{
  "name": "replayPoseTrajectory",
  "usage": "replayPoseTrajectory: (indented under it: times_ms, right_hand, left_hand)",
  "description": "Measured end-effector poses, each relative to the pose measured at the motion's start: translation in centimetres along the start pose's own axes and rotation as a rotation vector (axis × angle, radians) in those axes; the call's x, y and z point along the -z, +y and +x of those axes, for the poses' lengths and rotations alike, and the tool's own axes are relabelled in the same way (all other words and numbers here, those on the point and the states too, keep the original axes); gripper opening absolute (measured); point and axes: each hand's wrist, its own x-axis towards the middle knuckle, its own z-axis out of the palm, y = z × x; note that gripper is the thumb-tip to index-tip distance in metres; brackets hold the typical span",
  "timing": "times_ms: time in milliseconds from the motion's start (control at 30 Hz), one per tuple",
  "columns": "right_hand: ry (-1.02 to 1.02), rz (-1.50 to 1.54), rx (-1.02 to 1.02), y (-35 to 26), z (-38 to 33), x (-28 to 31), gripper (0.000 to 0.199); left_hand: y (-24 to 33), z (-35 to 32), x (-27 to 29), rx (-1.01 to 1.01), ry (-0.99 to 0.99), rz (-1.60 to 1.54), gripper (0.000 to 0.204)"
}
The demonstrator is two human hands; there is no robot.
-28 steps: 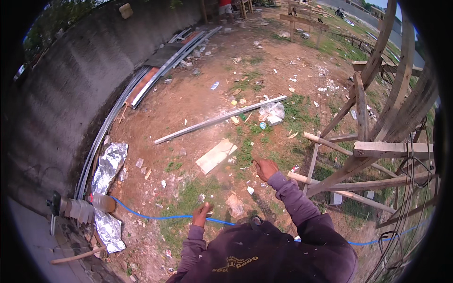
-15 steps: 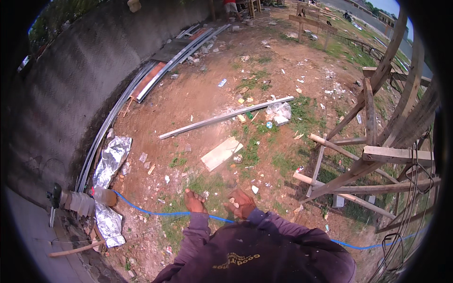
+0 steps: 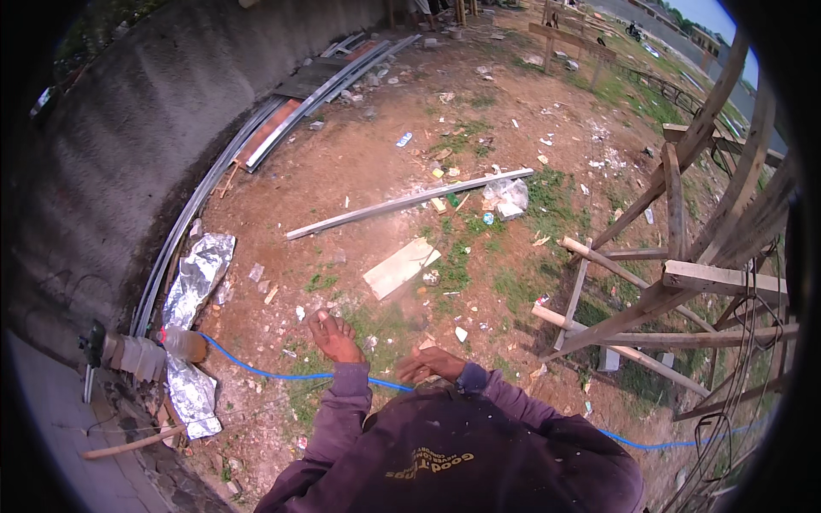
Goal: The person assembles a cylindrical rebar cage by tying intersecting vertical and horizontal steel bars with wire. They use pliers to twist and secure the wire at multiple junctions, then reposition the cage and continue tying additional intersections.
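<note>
Both hands are raised over the dirt ground, close in front of my body, in purple sleeves. My left hand (image 3: 337, 337) is open and turned partly upward, its fingers loosely spread and nothing seen in it. To its right, my right hand (image 3: 433, 364) points leftward with the fingers stretched out; some blur lies at the fingertips, and no object shows in it. A blue hose (image 3: 274, 374) runs along the ground beneath the hands and passes behind my sleeves. Just beyond them lies a pale flat board (image 3: 400, 268), touched by neither hand.
A long metal bar (image 3: 410, 203) lies across the ground ahead, beside a clear plastic bag (image 3: 506, 197). Left are crumpled silver foil (image 3: 198, 278), a plastic jug (image 3: 185, 344) and metal profiles (image 3: 282, 128) along a wall (image 3: 171, 94). A wooden frame (image 3: 633, 321) stands right.
My left hand has risen slightly up and left, its fingers opening more. My right hand has swung a little left, its fingers straightening from a curl. The view has shifted slightly.
</note>
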Motion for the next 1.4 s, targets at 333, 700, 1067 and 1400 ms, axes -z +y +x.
replayPoseTrajectory:
  times_ms: [333, 700, 1067, 1400]
  right_hand:
    - [0.91, 0.289, 0.496, -4.7, 6.0, 0.0, 0.041]
    - [0.785, -0.555, 0.7, -10.9, 3.1, -2.0, 0.04]
    - [0.56, -0.538, 0.21, -4.1, 2.3, -11.0, 0.047]
    - [0.528, -0.012, 0.194, 0.9, -2.4, -13.7, 0.044]
  left_hand:
    - [-2.7, -8.7, 1.0, 0.297, -0.87, 0.405, 0.015]
    - [1.2, -6.3, 3.8, 0.35, -0.912, 0.274, 0.035]
    - [7.1, 0.1, 0.8, 0.336, -0.655, 0.268, 0.046]
    - [5.9, -4.2, 2.4, 0.661, -0.967, 0.296, 0.043]
